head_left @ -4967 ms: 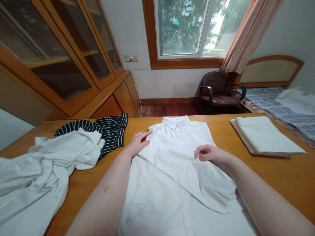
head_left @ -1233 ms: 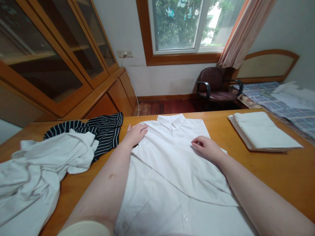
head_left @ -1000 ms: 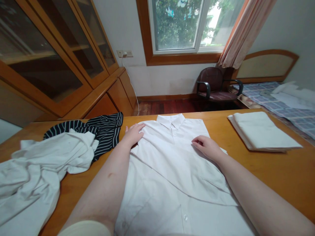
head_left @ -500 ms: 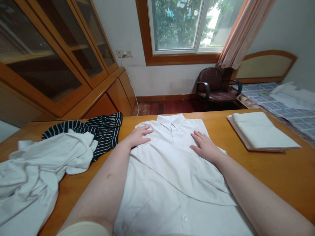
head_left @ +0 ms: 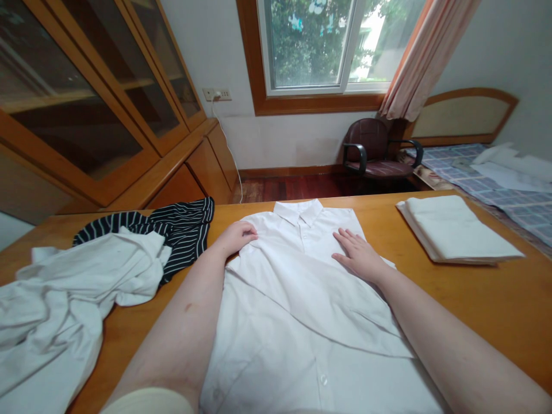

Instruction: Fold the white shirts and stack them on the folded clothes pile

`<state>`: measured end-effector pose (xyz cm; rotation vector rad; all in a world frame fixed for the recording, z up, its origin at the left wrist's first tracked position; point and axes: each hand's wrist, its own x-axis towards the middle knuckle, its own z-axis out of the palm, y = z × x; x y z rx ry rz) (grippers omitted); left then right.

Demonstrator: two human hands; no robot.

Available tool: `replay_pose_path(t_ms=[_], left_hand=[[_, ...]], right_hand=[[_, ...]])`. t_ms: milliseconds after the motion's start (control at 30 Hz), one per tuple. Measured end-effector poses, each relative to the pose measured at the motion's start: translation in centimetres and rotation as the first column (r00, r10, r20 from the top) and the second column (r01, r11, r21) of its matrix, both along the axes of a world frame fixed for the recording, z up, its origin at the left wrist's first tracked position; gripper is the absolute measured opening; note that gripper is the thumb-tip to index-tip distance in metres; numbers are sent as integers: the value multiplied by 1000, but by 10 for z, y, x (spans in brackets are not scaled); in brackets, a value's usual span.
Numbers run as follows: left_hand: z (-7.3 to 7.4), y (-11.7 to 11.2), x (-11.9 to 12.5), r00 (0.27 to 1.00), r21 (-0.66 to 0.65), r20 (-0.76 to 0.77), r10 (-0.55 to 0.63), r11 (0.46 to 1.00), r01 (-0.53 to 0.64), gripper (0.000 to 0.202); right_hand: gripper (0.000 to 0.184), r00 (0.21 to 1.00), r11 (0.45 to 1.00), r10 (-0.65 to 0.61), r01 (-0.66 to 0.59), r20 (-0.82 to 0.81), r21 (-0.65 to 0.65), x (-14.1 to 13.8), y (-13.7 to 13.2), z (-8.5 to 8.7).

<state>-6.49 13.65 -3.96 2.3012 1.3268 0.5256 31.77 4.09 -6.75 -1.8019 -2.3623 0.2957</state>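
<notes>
A white collared shirt (head_left: 302, 299) lies flat on the wooden table (head_left: 495, 299), its collar pointing away from me and one side folded across the front. My left hand (head_left: 235, 237) sits at the shirt's left shoulder edge, its fingers curled in on the cloth. Over on the shirt's right chest, my right hand (head_left: 357, 256) lies flat with the fingers stretched out. Both forearms rest over the shirt.
A crumpled pile of white clothes (head_left: 77, 287) and a black-and-white striped garment (head_left: 185, 224) lie at the left. A folded white stack (head_left: 457, 230) sits at the right. Beyond the table are a dark chair (head_left: 375, 152), a bed (head_left: 495, 184) and wooden cabinets (head_left: 107, 115).
My right hand went from a loose pinch to lying flat on the shirt. My left hand spread its fingers on the shoulder, then curled them back at the edge.
</notes>
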Motion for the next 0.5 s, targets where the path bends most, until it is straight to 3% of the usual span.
replay_pose_path(t_ms=[133, 200, 367, 500], left_hand=[[3, -3, 0, 1000, -3, 28, 10, 1000, -10, 28], [3, -3, -2, 994, 41, 84, 74, 996, -78, 33], [-8, 7, -15, 910, 191, 190, 368, 896, -402, 34], [-15, 11, -20, 872, 172, 161, 463, 856, -487, 35]], right_hand=[[62, 993, 1000, 8, -5, -116, 30, -1, -2, 10], [50, 975, 999, 27, -22, -220, 24, -3, -5, 21], [34, 915, 970, 35, -128, -402, -208, -15, -19, 46], [31, 923, 929, 0, -142, -384, -340, -22, -28, 50]])
